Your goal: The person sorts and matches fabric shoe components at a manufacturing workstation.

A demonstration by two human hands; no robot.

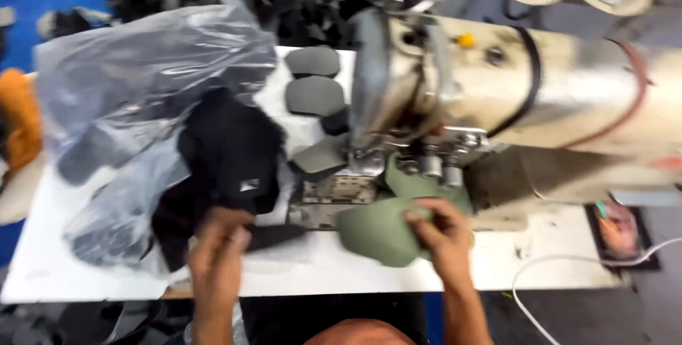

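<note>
My right hand (442, 233) grips a green fabric piece (380, 230) that lies on the white table (85, 267) under the head of a sewing machine (497, 89). Over to the left, my left hand (217, 245) pinches a dark flat piece (273, 236) at the foot of a pile of black fabric pieces (227, 153). The metal needle plate (330, 199) sits between my two hands.
A crumpled clear plastic bag (135, 103) covers the table's left half. Several grey cut pieces (315, 94) lie behind the needle area. A white cable (568, 263) runs at the right. More dark pieces are heaped beyond the table.
</note>
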